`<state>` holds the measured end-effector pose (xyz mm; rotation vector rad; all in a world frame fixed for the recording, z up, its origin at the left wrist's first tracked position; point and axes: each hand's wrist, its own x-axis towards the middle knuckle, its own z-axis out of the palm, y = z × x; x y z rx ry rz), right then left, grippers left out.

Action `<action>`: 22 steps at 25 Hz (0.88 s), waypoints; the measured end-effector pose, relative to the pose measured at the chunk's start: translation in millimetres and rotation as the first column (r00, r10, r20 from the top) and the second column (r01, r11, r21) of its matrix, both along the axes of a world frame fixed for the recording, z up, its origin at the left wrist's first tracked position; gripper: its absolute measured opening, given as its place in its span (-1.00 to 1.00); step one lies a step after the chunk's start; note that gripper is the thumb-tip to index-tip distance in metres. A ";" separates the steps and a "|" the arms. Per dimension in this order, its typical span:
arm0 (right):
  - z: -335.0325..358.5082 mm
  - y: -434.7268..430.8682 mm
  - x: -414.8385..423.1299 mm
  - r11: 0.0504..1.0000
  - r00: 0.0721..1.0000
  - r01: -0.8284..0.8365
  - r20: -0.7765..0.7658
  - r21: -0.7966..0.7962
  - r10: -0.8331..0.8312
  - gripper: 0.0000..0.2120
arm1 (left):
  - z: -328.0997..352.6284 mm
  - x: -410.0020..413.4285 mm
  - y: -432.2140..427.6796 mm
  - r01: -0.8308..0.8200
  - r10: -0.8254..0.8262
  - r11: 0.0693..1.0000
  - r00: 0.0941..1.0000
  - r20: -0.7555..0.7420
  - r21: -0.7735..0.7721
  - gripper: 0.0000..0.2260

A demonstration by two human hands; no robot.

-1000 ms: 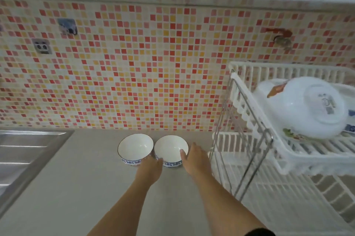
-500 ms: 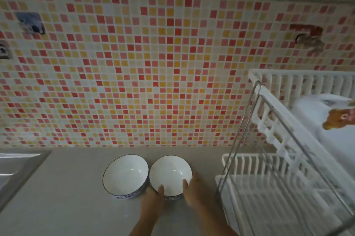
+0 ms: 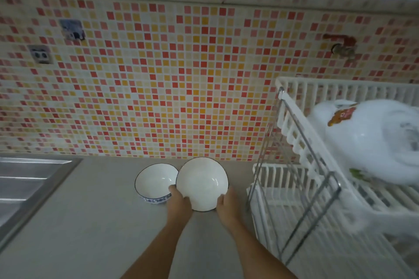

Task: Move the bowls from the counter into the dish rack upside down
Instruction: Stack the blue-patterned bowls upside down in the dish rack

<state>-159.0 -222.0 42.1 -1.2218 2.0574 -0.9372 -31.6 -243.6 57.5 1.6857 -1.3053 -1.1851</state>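
Observation:
Two white bowls with dark rims are near the back of the counter. The right bowl [image 3: 201, 182] is held off the counter, tilted toward me, with my left hand [image 3: 180, 199] on its left side and my right hand [image 3: 226, 202] on its right side. The left bowl [image 3: 155, 182], with a blue pattern outside, stands upright on the counter, partly behind the held one. The white two-tier dish rack [image 3: 292, 129] stands to the right; a large white bowl [image 3: 367, 140] lies upside down on its upper tier.
A steel sink [image 3: 27, 183] lies at the left edge. A mosaic tiled wall [image 3: 181, 79] runs behind the counter, with a tap [image 3: 342, 49] above the rack and sockets at the left. The rack's lower tier [image 3: 278, 178] has bare slats.
Both hands have closed on the right bowl and lifted it, tilting it toward me so it now overlaps the left bowl. The camera has shifted, showing more of the rack.

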 end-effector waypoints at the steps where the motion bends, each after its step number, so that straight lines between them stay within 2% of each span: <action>1: 9.4 10.9 1.3 0.999 1.000 -0.003 0.028 -0.042 0.004 -0.66 | 12.1 2.1 11.7 -0.021 0.020 0.999 0.999 -0.030 -0.039 -0.69; 3: 33.9 34.6 5.2 0.996 0.996 -0.023 0.085 -0.091 0.031 -0.67 | 38.4 10.8 39.7 -0.046 0.043 0.991 0.999 -0.030 -0.122 -0.68; 5: 61.4 60.2 11.5 0.990 0.994 -0.065 0.075 -0.128 0.075 -0.66 | 65.4 26.7 73.0 -0.063 0.057 0.978 0.998 -0.036 -0.197 -0.63; 7: 88.2 86.0 19.1 0.974 0.987 -0.132 0.064 -0.183 0.146 -0.64 | 89.7 45.7 105.7 -0.098 0.086 0.957 0.995 -0.057 -0.273 -0.53; 9: 118.1 108.8 29.2 0.954 0.969 -0.173 0.129 -0.244 0.209 -0.61 | 112.2 62.3 134.3 -0.114 0.101 0.924 0.993 -0.054 -0.365 -0.39; 10: 132.9 118.8 34.0 0.945 0.955 -0.196 0.168 -0.263 0.245 -0.53 | 122.6 68.8 147.1 -0.112 0.100 0.906 0.994 -0.050 -0.408 -0.34; 12: 162.2 136.4 44.9 0.923 0.916 -0.249 0.237 -0.294 0.322 -0.26 | 145.3 79.6 171.9 -0.112 0.087 0.867 0.994 -0.073 -0.486 -0.32; 14: 187.4 145.4 47.3 0.910 0.859 -0.210 0.378 -0.358 0.347 0.00 | 169.7 83.9 191.4 -0.114 0.066 0.816 0.992 -0.104 -0.566 -0.39; 15: 200.3 152.4 44.2 0.894 0.833 -0.188 0.416 -0.408 0.365 0.01 | 182.7 82.9 200.2 -0.117 0.039 0.786 0.989 -0.140 -0.607 -0.47; 18: 250.5 184.9 37.4 0.851 0.842 -0.164 0.379 -0.499 0.384 -0.47 | 225.8 68.9 228.9 -0.141 -0.130 0.752 0.926 -0.355 -0.644 -0.74; 20: 276.5 204.5 26.0 0.791 0.823 -0.143 0.372 -0.595 0.429 -0.61 | 249.8 56.6 240.9 -0.143 -0.224 0.724 0.877 -0.426 -0.674 -0.83; 22: 295.0 221.8 6.8 0.717 0.798 -0.140 0.351 -0.683 0.490 -0.67 | 269.7 42.5 245.6 -0.114 -0.267 0.683 0.881 -0.392 -0.722 -0.79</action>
